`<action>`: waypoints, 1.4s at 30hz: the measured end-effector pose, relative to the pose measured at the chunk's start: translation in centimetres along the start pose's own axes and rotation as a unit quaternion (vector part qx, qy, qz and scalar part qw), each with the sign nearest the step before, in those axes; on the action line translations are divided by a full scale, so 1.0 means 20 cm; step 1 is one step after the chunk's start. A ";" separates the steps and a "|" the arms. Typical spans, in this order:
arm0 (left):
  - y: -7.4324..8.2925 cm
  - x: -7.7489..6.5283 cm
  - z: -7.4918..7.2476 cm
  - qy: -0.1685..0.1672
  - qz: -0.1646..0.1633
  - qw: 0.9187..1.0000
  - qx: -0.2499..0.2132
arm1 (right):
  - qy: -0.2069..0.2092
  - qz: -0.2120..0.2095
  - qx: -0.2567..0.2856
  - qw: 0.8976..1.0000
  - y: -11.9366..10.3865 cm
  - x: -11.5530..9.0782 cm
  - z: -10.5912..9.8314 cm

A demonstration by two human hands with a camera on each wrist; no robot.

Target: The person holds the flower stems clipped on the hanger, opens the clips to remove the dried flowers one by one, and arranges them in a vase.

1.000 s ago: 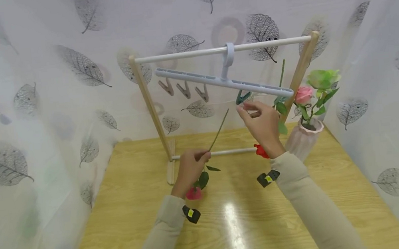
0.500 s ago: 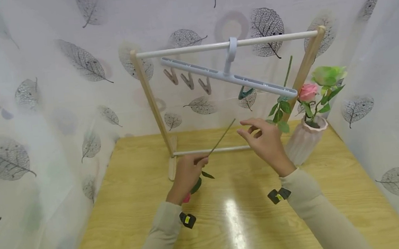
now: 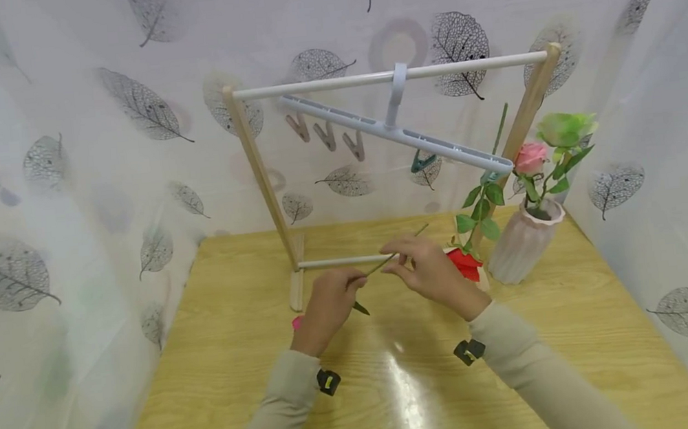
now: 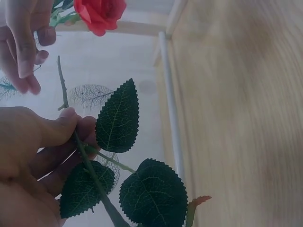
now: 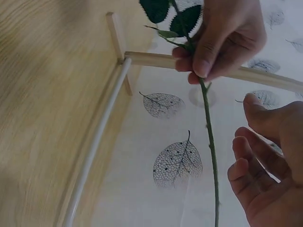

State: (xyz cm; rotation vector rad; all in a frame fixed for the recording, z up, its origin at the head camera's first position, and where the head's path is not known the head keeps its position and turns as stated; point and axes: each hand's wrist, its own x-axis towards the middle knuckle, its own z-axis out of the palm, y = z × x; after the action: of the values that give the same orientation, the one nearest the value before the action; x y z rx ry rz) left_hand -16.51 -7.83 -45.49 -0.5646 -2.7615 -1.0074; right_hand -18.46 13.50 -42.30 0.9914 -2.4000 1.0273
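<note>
My left hand (image 3: 330,305) pinches the green stem (image 5: 209,132) of an artificial rose between thumb and fingers. The rose points bloom-down, and a bit of its pink bloom (image 3: 298,323) shows behind the hand. Dark green serrated leaves (image 4: 154,194) spread below my grip in the left wrist view. Close to the stem's bare upper end is my right hand (image 3: 430,272). Its fingers are parted and bent a little, with a gap between them and the stem in the right wrist view (image 5: 279,156).
A pale hanger (image 3: 395,133) tilts down rightward on the wooden rack's white bar (image 3: 319,85). It carries several clips, including an unoccupied teal clip (image 3: 420,162). A red rose (image 3: 466,265) hangs upside down at its right end. A pink vase (image 3: 521,246) with flowers stands at right.
My right hand has come away from the teal clip, down and leftward to the stem. The stem in my left hand has tipped lower, and the hanger slants more steeply.
</note>
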 end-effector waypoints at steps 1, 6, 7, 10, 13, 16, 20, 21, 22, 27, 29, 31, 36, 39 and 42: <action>0.00 0.00 0.00 -0.003 0.005 1.000 0.002 | -0.009 -0.006 -0.003 1.000 0.00 0.00 0.01; 0.02 0.00 0.01 -0.012 0.029 0.999 0.025 | -0.037 -0.010 -0.039 0.998 -0.02 -0.01 0.04; 0.03 0.00 0.01 -0.013 0.033 0.999 0.028 | -0.041 -0.009 -0.049 0.998 -0.02 -0.01 0.05; 0.04 0.00 0.00 -0.015 0.038 0.999 0.036 | -0.053 -0.003 -0.071 0.996 -0.03 -0.01 0.06; 0.05 0.00 0.00 -0.016 0.043 0.998 0.040 | -0.067 0.004 -0.081 0.994 -0.03 -0.01 0.06; 0.06 0.00 -0.01 -0.011 0.051 0.998 0.040 | -0.074 0.011 -0.083 0.994 -0.03 -0.01 0.07; 0.07 0.00 -0.01 -0.003 0.059 0.997 0.039 | -0.074 0.016 -0.087 0.993 -0.02 -0.01 0.07; 0.06 0.01 -0.01 -0.002 0.061 0.997 0.042 | -0.073 0.015 -0.089 0.993 -0.02 -0.01 0.07; 0.06 0.01 -0.01 0.000 0.064 0.997 0.044 | -0.072 0.014 -0.092 0.993 -0.02 -0.01 0.08; 0.06 0.01 0.00 0.002 0.082 0.995 0.054 | -0.058 0.013 -0.102 0.993 -0.01 -0.02 0.09; 0.06 0.01 0.00 0.003 0.084 0.995 0.056 | -0.048 0.012 -0.104 0.993 -0.01 -0.03 0.10; 0.07 0.01 0.00 0.003 0.081 0.995 0.057 | -0.037 0.012 -0.105 0.994 0.00 -0.03 0.10; 0.07 0.00 0.00 0.003 0.078 0.995 0.057 | -0.004 0.006 -0.103 0.995 0.01 -0.05 0.13; 0.07 -0.01 -0.02 0.000 0.069 0.996 0.054 | 0.009 0.006 -0.101 0.995 0.01 -0.06 0.14; 0.07 -0.03 -0.03 -0.006 0.058 0.997 0.053 | 0.014 0.010 -0.099 0.995 0.01 -0.07 0.14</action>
State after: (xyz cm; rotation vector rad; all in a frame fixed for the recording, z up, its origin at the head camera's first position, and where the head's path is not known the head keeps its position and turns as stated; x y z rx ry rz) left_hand -15.50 -7.38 -44.38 -0.7060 -2.7361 -0.8300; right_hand -17.71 12.18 -45.07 0.8790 -2.4374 0.7859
